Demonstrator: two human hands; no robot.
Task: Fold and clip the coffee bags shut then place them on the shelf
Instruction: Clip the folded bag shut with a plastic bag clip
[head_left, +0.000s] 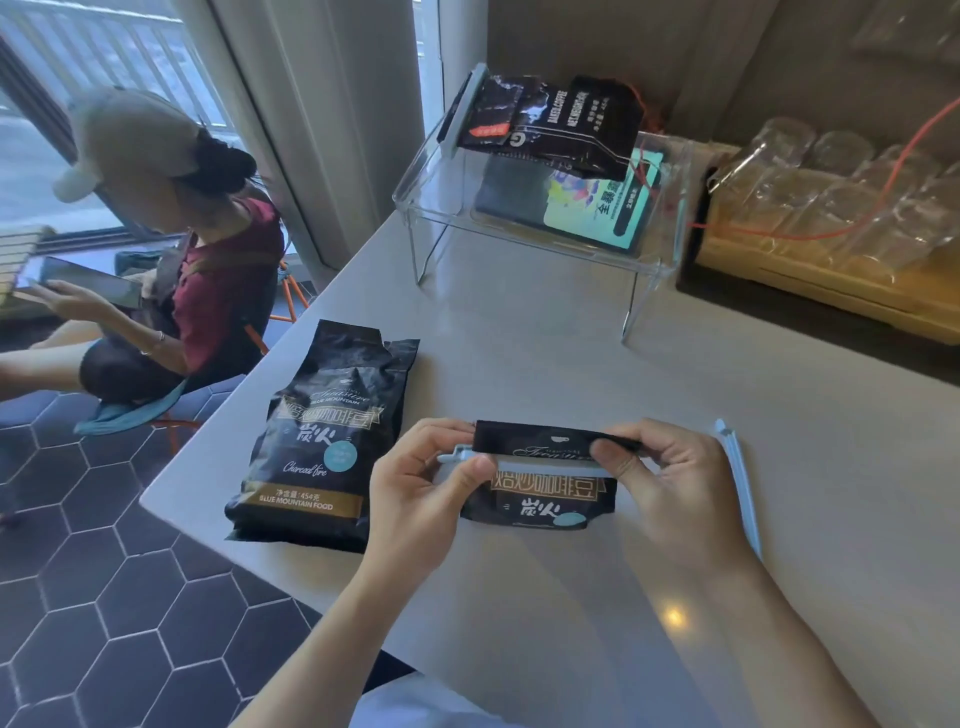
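Observation:
A black coffee bag (545, 499) stands between my hands near the front of the table, its top folded over. A pale blue clip (550, 461) lies across the fold. My left hand (415, 499) pinches the clip's left end against the bag. My right hand (670, 483) pinches the folded top at its right end. A second black coffee bag (322, 441) lies flat to the left, unclipped. Two clipped bags (545, 124) rest on top of the clear acrylic shelf (524, 244) at the back. A spare pale blue clip (740, 483) lies to the right of my right hand.
A lit tablet (597, 208) sits under the shelf. A tray of upturned glasses (831, 208) stands at the back right with an orange cord over it. A person sits on a chair (156, 405) to the left, beyond the table's edge (218, 415).

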